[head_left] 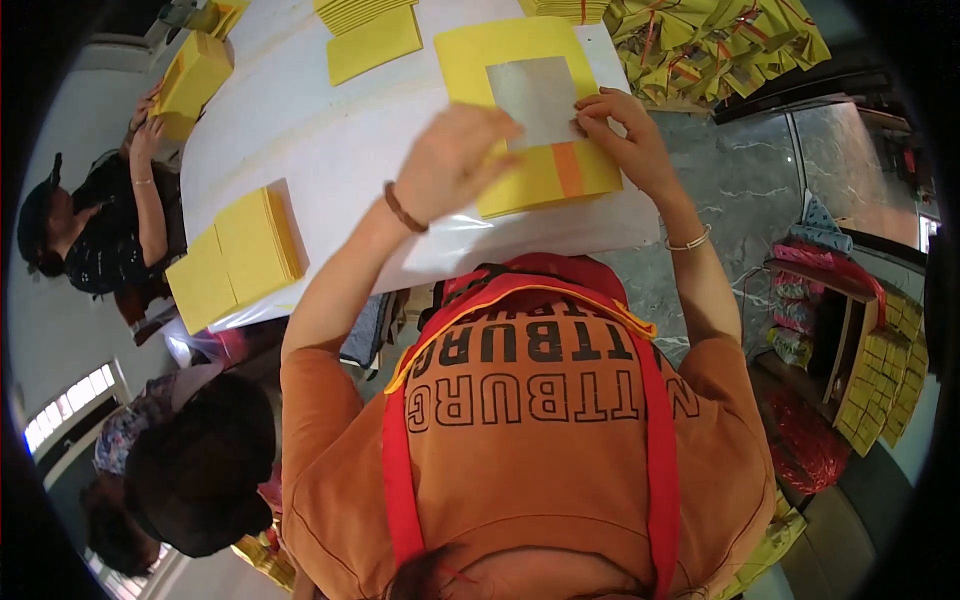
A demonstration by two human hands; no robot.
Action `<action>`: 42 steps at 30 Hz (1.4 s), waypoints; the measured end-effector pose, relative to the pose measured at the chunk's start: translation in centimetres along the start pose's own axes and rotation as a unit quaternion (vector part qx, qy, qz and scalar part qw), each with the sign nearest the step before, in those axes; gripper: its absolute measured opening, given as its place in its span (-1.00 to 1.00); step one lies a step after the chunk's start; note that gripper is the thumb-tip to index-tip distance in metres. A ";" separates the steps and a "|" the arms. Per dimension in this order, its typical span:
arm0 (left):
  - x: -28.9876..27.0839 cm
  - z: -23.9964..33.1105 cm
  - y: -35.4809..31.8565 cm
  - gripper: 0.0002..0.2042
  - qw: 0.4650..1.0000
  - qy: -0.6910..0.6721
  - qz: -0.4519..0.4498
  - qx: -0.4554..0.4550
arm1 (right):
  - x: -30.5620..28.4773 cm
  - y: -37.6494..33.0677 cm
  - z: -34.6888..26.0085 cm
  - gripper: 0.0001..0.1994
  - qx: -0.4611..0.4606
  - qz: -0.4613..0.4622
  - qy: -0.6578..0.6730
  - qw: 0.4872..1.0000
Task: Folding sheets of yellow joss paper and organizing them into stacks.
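A yellow paper sheet (462, 62) lies on the table in front of me, with a silver-grey rectangular sheet (535, 95) on top of it. Its near part is a yellow flap or stack (530, 185) crossed by an orange strip (567, 168). Over the left side of the silver sheet is my left hand (455, 155), smeared by motion, so I cannot tell whether it holds anything. My right hand (625, 135) is at the silver sheet's right edge, thumb and fingers slightly apart, fingertips touching or close to that edge.
Yellow paper stacks (258, 235) (375, 45) rest on the white-covered table (340, 160). Folded yellow pieces with red ties (715, 50) are heaped at far right. A co-worker (110, 220) handles a yellow block (190, 80) at left; another person (200, 460) is at lower left.
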State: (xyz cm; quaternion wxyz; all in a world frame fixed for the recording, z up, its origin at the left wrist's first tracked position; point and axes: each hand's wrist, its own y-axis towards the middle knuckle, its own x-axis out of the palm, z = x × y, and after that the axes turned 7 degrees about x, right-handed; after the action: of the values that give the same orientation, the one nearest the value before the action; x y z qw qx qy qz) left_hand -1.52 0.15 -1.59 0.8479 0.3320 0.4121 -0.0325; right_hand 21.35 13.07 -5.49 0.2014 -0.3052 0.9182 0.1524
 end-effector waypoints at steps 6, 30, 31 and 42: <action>3.1 3.8 -1.3 -0.69 0.990 0.121 -0.079 0.009 | 1.0 -0.2 2.8 -0.81 0.043 -0.039 0.180 0.982; 2.9 3.1 0.2 -0.83 0.929 -0.148 -0.024 -0.340 | 2.7 -0.7 6.5 -0.74 0.010 -0.051 0.330 0.943; 2.9 2.9 0.2 -0.83 0.929 -0.148 -0.022 -0.338 | 2.4 -0.6 6.9 -0.72 -0.041 -0.092 0.354 0.930; 1.5 2.8 0.4 -0.75 0.886 -0.233 -0.034 -0.399 | 0.9 -0.8 5.0 -0.69 -0.021 -0.123 0.230 0.965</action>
State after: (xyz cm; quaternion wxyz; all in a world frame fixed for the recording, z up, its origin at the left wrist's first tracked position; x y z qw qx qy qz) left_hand 1.48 -0.86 -1.27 0.9788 -0.0653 0.1918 0.0297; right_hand 22.60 14.02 -10.33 -0.0040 -0.4465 0.8920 0.0711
